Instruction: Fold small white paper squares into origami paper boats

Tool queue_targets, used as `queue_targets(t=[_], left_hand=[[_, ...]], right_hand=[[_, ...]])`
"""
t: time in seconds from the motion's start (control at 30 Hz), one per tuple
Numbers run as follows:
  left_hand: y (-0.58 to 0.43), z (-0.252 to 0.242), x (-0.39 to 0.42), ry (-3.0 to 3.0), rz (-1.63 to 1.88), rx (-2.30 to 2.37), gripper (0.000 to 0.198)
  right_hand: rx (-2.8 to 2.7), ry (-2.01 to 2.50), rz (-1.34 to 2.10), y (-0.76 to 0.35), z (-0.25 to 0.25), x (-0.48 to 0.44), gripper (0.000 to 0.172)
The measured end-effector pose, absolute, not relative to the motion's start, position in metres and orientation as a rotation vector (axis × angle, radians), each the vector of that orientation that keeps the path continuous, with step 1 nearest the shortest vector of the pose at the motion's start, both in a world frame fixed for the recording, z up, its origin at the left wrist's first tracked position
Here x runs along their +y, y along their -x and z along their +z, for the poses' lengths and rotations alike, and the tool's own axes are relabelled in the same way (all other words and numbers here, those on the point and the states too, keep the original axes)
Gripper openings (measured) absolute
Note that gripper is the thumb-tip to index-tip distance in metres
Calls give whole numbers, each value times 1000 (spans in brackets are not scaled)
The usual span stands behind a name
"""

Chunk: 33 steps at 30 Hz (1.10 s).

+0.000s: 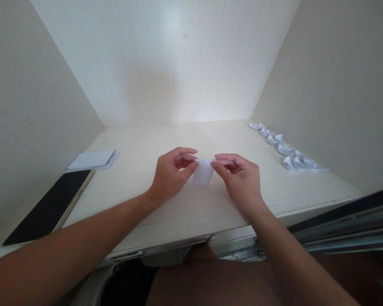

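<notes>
A small folded piece of white paper [203,171] is held just above the pale wooden shelf [140,140], between both hands. My left hand [171,173] pinches its left upper edge with thumb and curled fingers. My right hand [239,178] pinches its right upper edge the same way. Both hands are closed on the paper, their fingertips almost meeting over its top fold.
A stack of white paper sheets [93,160] lies at the left. A black phone [51,206] rests along the left wall. Several folded white paper boats [285,150] line the right wall. The shelf's front edge [300,216] is close to my body.
</notes>
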<state>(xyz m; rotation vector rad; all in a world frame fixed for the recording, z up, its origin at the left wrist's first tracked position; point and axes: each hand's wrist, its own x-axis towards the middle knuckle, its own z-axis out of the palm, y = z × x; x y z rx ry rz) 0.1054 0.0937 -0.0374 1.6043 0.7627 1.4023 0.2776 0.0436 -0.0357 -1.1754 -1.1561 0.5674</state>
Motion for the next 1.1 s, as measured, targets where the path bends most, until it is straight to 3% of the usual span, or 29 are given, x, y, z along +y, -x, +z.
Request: queue_targets(t=[0.57,1.1], left_hand=[[-106,-34,87,-1657,1329,778,18],[-106,-31,88,-1445,1107,734,21]], right_hand=[[-1189,1109,587,-269,-35,40,12],[-1102,1108,727,-268,-30,38,23]])
